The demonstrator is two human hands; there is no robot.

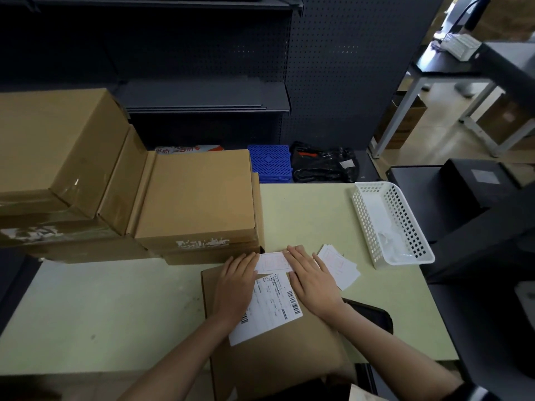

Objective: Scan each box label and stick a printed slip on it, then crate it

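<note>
A: Where is the box (278, 351) at this moment?

B: It lies flat on the pale green tabletop (101, 314), in the lower middle of the frame, with its near edge at the bottom. A white shipping label (270, 306) with barcodes is stuck on its top face.

A: And the printed slip (272, 262)?

B: It sits at the far edge of the box, just above the label, between the 2 hands.

A: How are the fingers?

B: The left hand (236, 287) lies flat on the box, fingers straight and close together, and the tips touch the left end of the slip. The right hand (312, 277) is also flat, fingers extended and close together, and presses on the right end of the slip. Neither hand grips anything; both only press down.

A: What else is near?

B: A small pile of more slips (340, 266) lies just right of the right hand. A white plastic basket (405, 215) stands at the right of the tabletop. A stack of brown cartons (188, 198) fills the left and middle. A dark flat device (373, 314) shows beside the right forearm.
</note>
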